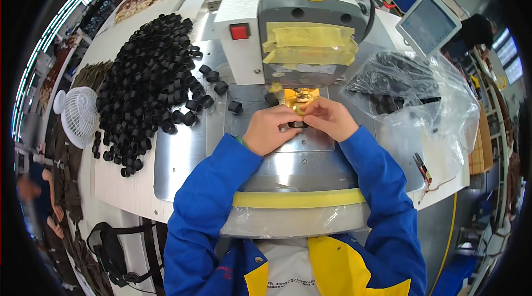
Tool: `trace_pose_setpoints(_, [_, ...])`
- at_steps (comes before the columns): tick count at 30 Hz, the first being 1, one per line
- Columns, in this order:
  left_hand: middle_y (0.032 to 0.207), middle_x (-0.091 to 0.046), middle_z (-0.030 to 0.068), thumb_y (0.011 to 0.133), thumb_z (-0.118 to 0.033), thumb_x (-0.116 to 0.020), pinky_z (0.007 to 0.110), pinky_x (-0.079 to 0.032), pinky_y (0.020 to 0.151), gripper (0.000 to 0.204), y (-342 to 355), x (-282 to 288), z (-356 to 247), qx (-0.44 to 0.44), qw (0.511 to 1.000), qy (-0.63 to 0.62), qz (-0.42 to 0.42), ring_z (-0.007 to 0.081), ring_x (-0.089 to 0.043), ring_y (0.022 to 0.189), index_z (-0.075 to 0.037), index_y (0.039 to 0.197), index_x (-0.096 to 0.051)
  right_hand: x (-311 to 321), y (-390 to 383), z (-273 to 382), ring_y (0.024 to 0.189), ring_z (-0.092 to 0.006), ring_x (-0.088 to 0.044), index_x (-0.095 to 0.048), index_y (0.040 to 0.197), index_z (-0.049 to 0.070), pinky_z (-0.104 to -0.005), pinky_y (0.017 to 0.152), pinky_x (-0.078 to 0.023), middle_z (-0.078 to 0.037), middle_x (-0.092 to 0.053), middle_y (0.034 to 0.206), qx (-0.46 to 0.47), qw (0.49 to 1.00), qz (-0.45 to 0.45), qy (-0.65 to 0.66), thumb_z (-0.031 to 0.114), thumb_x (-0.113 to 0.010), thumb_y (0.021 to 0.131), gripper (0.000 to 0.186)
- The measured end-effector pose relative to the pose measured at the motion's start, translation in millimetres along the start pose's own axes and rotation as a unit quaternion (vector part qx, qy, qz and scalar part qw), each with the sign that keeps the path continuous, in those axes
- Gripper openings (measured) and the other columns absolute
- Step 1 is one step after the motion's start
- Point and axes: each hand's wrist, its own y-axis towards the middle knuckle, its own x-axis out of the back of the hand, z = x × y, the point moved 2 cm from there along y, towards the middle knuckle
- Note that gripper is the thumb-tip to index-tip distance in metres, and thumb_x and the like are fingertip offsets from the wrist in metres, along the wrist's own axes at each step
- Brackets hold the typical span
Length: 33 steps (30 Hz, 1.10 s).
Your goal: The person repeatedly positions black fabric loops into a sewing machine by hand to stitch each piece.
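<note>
My left hand (268, 131) and my right hand (332, 120) meet at the lit work spot of a sewing machine (316, 13). Between their fingertips is a small black band loop (297, 125), pinched from both sides and partly covered by the fingers. Just beyond them, the machine's needle area (301, 96) glows yellow under a lamp. Another black loop lies beside the needle area, and one more rests on the metal plate (288, 171) left of my left hand.
A large heap of black loops (147, 74) spreads across the left side. On the right lies a clear plastic bag (443, 113) with black pieces, near thread snips (423, 167). A screen (429, 23) stands behind it. A white fan (80, 116) sits far left.
</note>
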Motion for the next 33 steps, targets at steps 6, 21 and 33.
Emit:
trace_pose_setpoints(6, [0.08, -0.06, 0.0005, 0.061, -0.018, -0.072, 0.033, -0.034, 0.083, 0.025, 9, 0, 5, -0.092, 0.992, 0.089, -0.005, 0.018, -0.053, 0.089, -0.011, 0.084, -0.064, 7, 6, -16, 0.064, -0.0065, -0.055, -0.06, 0.078, 0.0, -0.0192, 0.058, -0.044, -0.003, -0.06, 0.071, -0.104, 0.974, 0.122, 0.163, 0.002, -0.066, 0.072, 0.009])
trace_pose_setpoints(21, [0.071, -0.054, 0.0032, 0.063, -0.013, -0.065, 0.032, -0.035, 0.07, 0.015, 23, -2, 31, -0.061, 0.993, 0.082, 0.053, 0.0214, -0.052, 0.071, -0.008, 0.075, -0.057, -3, 11, -15, 0.056, -0.0033, -0.05, -0.059, 0.078, 0.0, -0.0179, 0.051, -0.042, 0.0, -0.057, 0.063, -0.031, 0.999, 0.013, -0.003, 0.003, -0.064, 0.071, 0.009])
trace_pose_setpoints(33, [0.07, -0.053, 0.0022, 0.061, -0.015, -0.068, 0.029, -0.036, 0.072, 0.026, 20, -7, 6, -0.064, 0.987, 0.141, 0.046, 0.0193, -0.053, 0.066, -0.007, 0.08, -0.054, -15, 1, -8, 0.055, -0.0242, -0.056, -0.053, 0.067, 0.002, -0.0316, 0.052, -0.045, -0.012, -0.055, 0.061, 0.033, 0.98, -0.133, -0.143, 0.006, -0.062, 0.061, 0.011])
